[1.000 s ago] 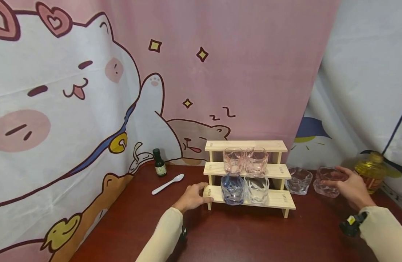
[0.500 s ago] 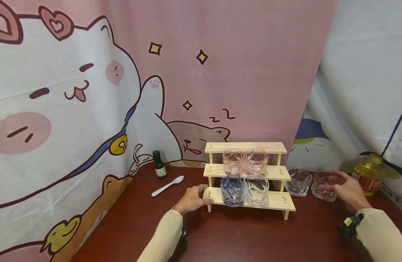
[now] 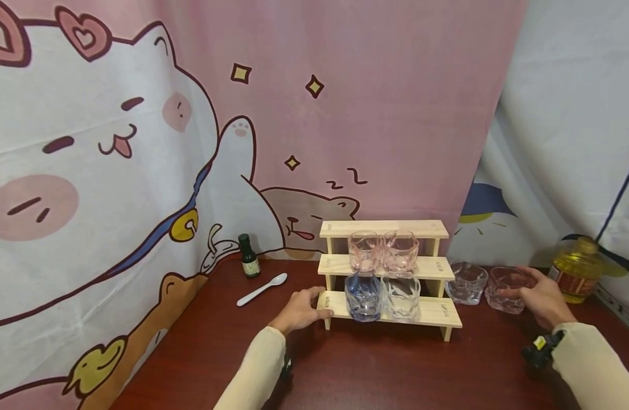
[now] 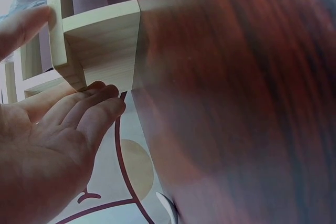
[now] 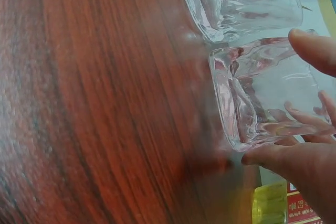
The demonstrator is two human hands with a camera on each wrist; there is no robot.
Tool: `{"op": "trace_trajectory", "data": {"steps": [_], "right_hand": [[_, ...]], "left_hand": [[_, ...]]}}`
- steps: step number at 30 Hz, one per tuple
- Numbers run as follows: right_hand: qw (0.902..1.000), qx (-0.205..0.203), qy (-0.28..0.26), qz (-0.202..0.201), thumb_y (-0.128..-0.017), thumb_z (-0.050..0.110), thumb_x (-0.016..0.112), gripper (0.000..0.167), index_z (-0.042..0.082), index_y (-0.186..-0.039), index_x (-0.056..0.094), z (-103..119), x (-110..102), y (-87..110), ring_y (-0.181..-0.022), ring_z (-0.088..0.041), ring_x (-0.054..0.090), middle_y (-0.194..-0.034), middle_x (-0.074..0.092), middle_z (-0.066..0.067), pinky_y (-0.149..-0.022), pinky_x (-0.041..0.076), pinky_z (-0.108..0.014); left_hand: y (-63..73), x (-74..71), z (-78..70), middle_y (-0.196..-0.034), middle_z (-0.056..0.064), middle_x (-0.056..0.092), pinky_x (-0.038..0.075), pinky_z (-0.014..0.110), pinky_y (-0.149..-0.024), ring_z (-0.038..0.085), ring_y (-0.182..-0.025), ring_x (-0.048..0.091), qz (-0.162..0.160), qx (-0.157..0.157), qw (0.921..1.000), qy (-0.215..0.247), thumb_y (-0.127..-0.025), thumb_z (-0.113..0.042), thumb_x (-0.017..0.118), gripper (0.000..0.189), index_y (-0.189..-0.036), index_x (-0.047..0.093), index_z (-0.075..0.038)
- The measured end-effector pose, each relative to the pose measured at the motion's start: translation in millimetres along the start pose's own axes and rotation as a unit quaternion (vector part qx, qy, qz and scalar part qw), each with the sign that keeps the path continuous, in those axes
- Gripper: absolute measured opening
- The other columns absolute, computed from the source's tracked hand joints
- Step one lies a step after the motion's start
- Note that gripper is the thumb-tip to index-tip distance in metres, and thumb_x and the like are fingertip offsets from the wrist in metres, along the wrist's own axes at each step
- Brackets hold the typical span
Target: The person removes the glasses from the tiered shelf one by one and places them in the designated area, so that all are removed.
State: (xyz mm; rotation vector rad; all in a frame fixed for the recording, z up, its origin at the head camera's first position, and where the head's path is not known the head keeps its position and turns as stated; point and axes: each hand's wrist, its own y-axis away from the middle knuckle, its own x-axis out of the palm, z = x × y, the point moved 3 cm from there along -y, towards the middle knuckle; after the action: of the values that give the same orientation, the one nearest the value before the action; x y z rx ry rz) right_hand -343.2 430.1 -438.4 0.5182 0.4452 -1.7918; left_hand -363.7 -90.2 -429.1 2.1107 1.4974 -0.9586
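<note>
A three-tier wooden display stand (image 3: pixel 432 310) stands on the dark red table. My left hand (image 3: pixel 297 310) holds the left end of its lowest step, the thumb at the front and the fingers behind. In the left wrist view, the fingertips touch the wood near its leg (image 4: pixel 113 64). On the lowest step sit a blue glass (image 3: pixel 363 299) and a clear glass (image 3: pixel 401 299). Two pink glasses (image 3: pixel 364 253) share the middle step. To the right, my right hand (image 3: pixel 542 297) grips a pale pink glass (image 5: pixel 273 93) standing on the table, close beside another clear glass (image 3: pixel 467 285).
An oil bottle (image 3: pixel 578 270) with yellow contents stands behind my right hand. At the left back are a small dark bottle (image 3: pixel 249 259) and a white spoon (image 3: pixel 262 289). A printed curtain (image 3: pixel 396 114) hangs along the table's back edge.
My right hand and the pale pink glass have shifted a little left, closer to the clear glass on the table. My left hand keeps its place on the stand.
</note>
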Motion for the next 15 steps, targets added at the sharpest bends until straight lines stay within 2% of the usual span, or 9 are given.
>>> {"op": "trace_trajectory", "data": {"steps": [6, 15], "right_hand": [[0.9999, -0.003, -0.014, 0.0, -0.084, 0.003, 0.067, 0.096, -0.008, -0.157, 0.005, -0.9, 3.1, -4.0, -0.139, -0.062, 0.025, -0.153, 0.023, -0.043, -0.106, 0.03, -0.071], [0.9996, -0.007, -0.026, 0.003, -0.086, 0.006, 0.07, 0.097, -0.007, -0.157, 0.005, -3.7, 5.8, -7.7, -0.139, -0.062, 0.023, -0.154, 0.023, -0.042, -0.107, 0.028, -0.072]], "left_hand": [[-0.2, -0.2, 0.2, -0.135, 0.019, 0.062, 0.045, 0.052, -0.106, 0.032, -0.119, 0.06, 0.004, -0.008, 1.0, 0.005, -0.084, -0.028, 0.08, 0.068, -0.14, 0.054, 0.002], [1.0, 0.4, 0.6, -0.134, 0.019, 0.063, 0.046, 0.052, -0.104, 0.031, -0.118, 0.06, -0.003, -0.001, 1.0, 0.005, -0.083, -0.026, 0.08, 0.067, -0.138, 0.055, 0.002]]}}
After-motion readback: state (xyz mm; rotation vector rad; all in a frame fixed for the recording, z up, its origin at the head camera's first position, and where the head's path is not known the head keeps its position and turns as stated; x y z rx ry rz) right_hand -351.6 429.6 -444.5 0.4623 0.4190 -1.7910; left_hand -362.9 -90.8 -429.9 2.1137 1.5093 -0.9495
